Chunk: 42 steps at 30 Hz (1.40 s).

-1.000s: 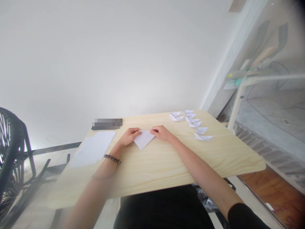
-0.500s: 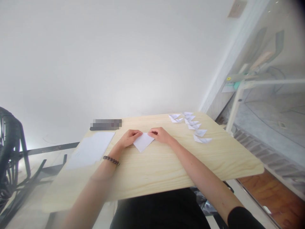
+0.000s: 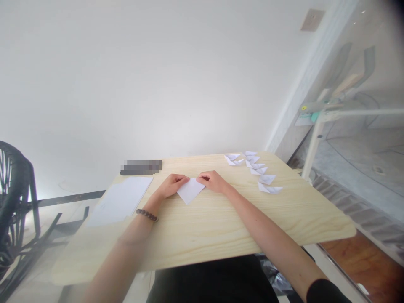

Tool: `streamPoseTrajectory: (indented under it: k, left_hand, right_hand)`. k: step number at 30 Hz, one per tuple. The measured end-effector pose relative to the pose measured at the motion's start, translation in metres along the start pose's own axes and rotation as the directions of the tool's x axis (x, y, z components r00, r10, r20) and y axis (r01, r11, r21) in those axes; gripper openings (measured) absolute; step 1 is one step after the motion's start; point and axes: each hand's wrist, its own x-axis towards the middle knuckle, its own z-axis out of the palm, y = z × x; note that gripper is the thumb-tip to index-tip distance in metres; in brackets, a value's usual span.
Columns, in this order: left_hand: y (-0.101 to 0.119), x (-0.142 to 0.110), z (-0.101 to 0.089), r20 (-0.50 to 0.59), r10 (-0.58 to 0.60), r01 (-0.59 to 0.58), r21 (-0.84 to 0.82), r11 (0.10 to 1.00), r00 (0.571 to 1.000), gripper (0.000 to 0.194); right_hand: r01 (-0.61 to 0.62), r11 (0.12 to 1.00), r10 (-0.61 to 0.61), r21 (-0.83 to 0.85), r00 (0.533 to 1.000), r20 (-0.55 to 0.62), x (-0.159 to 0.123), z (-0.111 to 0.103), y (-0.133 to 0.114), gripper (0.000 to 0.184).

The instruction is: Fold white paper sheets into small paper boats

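Observation:
A small folded sheet of white paper (image 3: 190, 192) lies on the table in front of me, one corner pointing toward my body. My left hand (image 3: 173, 185), with a dark beaded bracelet on its wrist, pinches the paper's upper left corner. At the upper right corner my right hand (image 3: 213, 181) pinches it too, thumb and fingers pressed together. Off to the right stand several folded white paper boats (image 3: 257, 168) in loose rows, apart from my hands.
A stack of white paper sheets (image 3: 123, 200) lies on the left of the pale wooden table (image 3: 202, 235). Behind it is a dark, blurred-out object (image 3: 141, 167) by the wall. A black woven chair (image 3: 15, 189) stands at far left, a white metal frame (image 3: 312, 147) at right.
The whole view has shifted slightly, so the table sits a little lower. Both hands keep their grip on the folded paper, with hardly any movement.

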Motion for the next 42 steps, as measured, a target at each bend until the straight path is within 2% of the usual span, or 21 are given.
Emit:
streamPoseTrajectory:
  k: [12, 20, 28, 42]
  left_hand:
    - [-0.0027, 0.0003, 0.0000, 0.013, -0.004, 0.004, 0.040, 0.999, 1.000, 0.035]
    - [-0.0070, 0.0032, 0.0034, -0.077, 0.054, -0.054, 0.012, 0.998, 0.996, 0.036]
    - [-0.0066, 0.0030, -0.0013, -0.053, 0.049, -0.045, 0.079, 0.996, 0.997, 0.035]
    - [-0.0093, 0.0016, -0.0017, -0.052, 0.015, -0.013, 0.034, 0.999, 0.999, 0.034]
  right_hand:
    - [-0.007, 1.000, 0.007, 0.008, 1.000, -0.015, 0.0018, 0.0003, -0.0021, 0.026]
    - [-0.001, 1.000, 0.001, 0.021, 1.000, 0.007, 0.0008, 0.0025, -0.0032, 0.025]
    - [0.003, 1.000, -0.003, -0.008, 1.000, 0.031, 0.0017, -0.0011, -0.0031, 0.021]
    - [-0.007, 1.000, 0.007, 0.007, 1.000, 0.024, 0.0029, 0.0000, -0.0056, 0.023]
